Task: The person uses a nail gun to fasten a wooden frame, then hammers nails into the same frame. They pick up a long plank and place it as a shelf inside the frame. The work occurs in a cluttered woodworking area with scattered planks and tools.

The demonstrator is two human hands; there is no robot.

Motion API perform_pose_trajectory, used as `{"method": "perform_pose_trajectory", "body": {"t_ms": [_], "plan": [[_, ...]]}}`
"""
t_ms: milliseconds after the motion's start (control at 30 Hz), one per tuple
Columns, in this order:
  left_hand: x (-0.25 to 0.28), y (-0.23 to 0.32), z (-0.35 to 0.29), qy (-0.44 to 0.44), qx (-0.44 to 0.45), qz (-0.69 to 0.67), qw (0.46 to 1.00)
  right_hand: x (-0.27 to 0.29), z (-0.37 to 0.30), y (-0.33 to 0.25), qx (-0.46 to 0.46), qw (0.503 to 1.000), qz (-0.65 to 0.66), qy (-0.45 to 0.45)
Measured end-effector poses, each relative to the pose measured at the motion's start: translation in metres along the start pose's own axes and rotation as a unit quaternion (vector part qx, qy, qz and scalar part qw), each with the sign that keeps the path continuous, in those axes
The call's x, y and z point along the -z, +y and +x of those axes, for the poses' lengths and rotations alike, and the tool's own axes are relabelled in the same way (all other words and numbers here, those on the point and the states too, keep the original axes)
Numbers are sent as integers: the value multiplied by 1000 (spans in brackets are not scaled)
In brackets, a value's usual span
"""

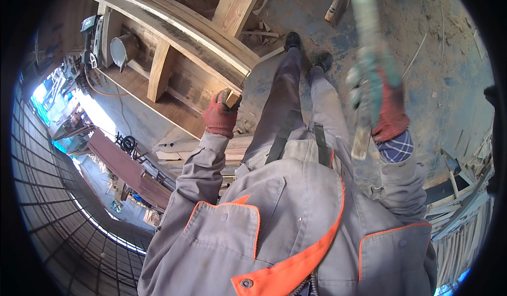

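Note:
In a red and dark glove, my left hand is closed round a short light wood block at the near right end of a long wooden frame. Whether the block is fixed to the frame cannot be made out. My right hand, in a red and teal glove, grips a hammer by its handle, raised to the right of my legs. The hammer is smeared by motion, and its head is partly cut off at the top edge.
A metal can sits inside the frame beside a wooden divider. A power tool is at the frame's far left end. Wood scraps lie on the dusty floor, with a wood chunk near my feet. Slats are piled at right.

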State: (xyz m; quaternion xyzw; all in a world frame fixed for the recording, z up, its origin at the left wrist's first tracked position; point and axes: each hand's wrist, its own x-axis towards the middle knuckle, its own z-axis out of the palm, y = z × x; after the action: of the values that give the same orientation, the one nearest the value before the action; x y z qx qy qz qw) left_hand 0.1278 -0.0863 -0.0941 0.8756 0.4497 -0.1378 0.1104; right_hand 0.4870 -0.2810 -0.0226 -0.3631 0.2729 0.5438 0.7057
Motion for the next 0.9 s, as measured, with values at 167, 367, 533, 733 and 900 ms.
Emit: {"method": "perform_pose_trajectory", "body": {"t_ms": [167,367,533,733,900], "plan": [[-1,-4,-2,-10,2,-1,1000,19,-5,47,66,911,-403,-60],[0,-3,-4,3,-7,-7,1000,28,-4,22,-54,958,-281,-32],[1,-1,-3,-7,16,-4,1000,4,4,9,120,992,14,-32],[3,-4,-5,12,-9,-15,1000,-1,-17,55,-152,886,-426,-97],[-2,-8,-6,19,-7,-7,1000,47,12,17,-20,953,128,-273]]}}
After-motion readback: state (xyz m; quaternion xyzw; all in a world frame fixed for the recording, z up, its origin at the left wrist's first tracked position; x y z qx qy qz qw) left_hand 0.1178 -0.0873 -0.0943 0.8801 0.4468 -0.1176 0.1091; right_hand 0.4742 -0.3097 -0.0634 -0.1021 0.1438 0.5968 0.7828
